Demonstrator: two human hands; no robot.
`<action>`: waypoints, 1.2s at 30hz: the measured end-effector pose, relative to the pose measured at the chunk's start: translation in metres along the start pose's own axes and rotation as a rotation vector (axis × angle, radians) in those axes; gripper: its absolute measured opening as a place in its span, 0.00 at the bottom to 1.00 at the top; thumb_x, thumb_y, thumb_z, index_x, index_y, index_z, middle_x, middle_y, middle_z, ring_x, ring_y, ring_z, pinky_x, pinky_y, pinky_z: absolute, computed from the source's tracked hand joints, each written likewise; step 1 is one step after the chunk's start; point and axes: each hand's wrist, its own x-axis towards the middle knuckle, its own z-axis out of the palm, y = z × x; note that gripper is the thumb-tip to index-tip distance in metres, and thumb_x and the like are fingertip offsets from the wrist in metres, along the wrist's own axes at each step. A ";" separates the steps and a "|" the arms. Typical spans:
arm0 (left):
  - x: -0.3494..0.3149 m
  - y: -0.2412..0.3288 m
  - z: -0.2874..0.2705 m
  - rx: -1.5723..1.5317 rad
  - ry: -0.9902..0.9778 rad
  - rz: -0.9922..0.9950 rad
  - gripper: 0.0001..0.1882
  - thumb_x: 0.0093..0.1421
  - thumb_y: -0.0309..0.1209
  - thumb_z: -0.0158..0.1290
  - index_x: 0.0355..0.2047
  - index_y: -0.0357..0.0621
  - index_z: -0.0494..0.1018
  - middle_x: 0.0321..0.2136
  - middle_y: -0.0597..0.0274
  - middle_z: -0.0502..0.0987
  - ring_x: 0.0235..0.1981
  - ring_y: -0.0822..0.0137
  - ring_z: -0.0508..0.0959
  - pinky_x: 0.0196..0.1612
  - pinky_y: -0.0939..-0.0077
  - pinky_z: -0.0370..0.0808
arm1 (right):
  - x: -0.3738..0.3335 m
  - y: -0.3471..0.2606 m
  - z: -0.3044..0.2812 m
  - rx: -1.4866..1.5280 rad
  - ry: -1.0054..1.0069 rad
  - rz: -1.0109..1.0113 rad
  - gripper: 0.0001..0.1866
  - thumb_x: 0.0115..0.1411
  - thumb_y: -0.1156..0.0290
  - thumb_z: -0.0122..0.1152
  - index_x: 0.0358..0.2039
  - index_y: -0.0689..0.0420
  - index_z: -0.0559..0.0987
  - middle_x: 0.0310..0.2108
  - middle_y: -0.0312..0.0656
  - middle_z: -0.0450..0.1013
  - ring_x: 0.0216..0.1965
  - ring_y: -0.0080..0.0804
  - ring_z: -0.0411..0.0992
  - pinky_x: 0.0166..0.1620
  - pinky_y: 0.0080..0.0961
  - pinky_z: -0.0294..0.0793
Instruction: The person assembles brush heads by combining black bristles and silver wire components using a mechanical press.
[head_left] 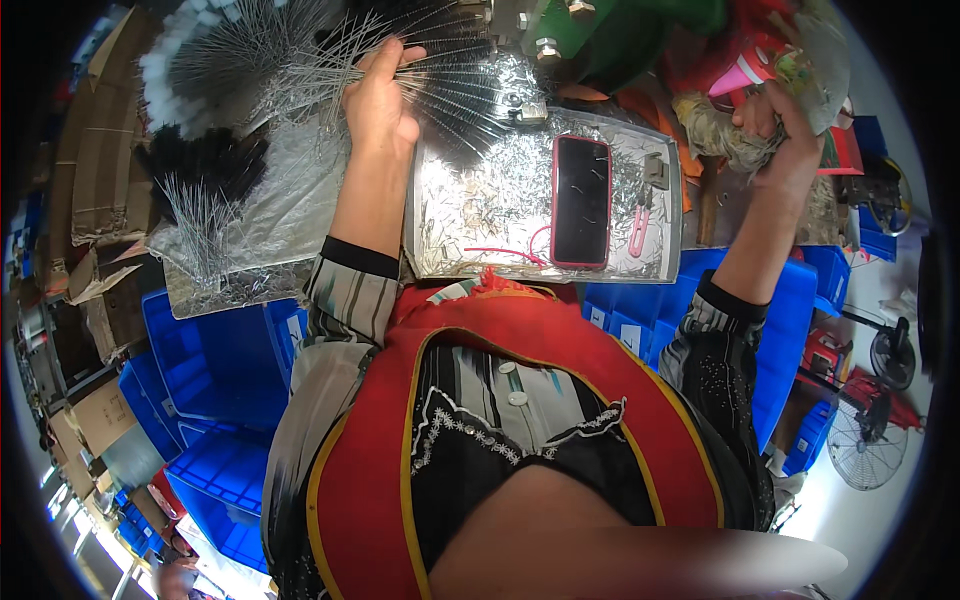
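Note:
My left hand (380, 100) is closed around a bunch of thin wire-stemmed brushes (455, 95), whose dark bristle ends fan out to the right and whose bare wires stick out to the left. This bunch is above the far left part of a shallow white tray (430, 230) littered with bits of cut wire. At the far right, my right hand (780, 130) has its fingers curled beside a pink pointed thing (740, 76) and a ragged, pale cloth-like bundle (725, 135). What those fingers grip is hidden.
A phone (580, 200), a pink cutter knife (639, 230) and a small metal block (655, 170) lie in the tray. Green machinery (610, 40) stands beyond it. More black brushes (205, 170) and white-ended bundles (165, 80) are on the left. Blue bins (215, 360) sit below the bench.

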 end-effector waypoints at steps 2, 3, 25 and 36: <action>-0.002 0.001 0.001 0.004 -0.023 -0.021 0.11 0.52 0.26 0.53 0.35 0.35 0.68 0.29 0.50 0.75 0.27 0.66 0.75 0.30 0.75 0.75 | -0.007 0.023 0.000 0.037 0.026 -0.139 0.08 0.50 0.78 0.48 0.15 0.62 0.67 0.10 0.37 0.57 0.14 0.28 0.59 0.27 0.27 0.66; -0.004 0.002 0.003 0.002 -0.027 -0.022 0.11 0.52 0.26 0.53 0.35 0.35 0.68 0.29 0.50 0.75 0.27 0.66 0.75 0.30 0.75 0.75 | -0.011 0.043 -0.002 0.075 0.050 -0.279 0.08 0.48 0.80 0.50 0.14 0.65 0.69 0.09 0.38 0.59 0.14 0.29 0.61 0.27 0.29 0.68; 0.002 -0.001 0.003 -0.019 -0.218 -0.049 0.11 0.50 0.18 0.50 0.35 0.28 0.65 0.29 0.47 0.72 0.31 0.56 0.77 0.31 0.76 0.78 | -0.003 0.004 0.003 0.000 0.061 0.057 0.11 0.48 0.77 0.50 0.11 0.58 0.64 0.09 0.35 0.54 0.13 0.28 0.57 0.28 0.27 0.65; 0.002 0.005 0.006 0.107 -0.253 -0.051 0.10 0.50 0.18 0.49 0.34 0.31 0.66 0.28 0.51 0.72 0.30 0.57 0.77 0.30 0.74 0.76 | -0.002 0.070 -0.008 0.105 -0.042 -0.255 0.11 0.47 0.79 0.51 0.10 0.64 0.67 0.10 0.40 0.61 0.15 0.31 0.62 0.28 0.29 0.69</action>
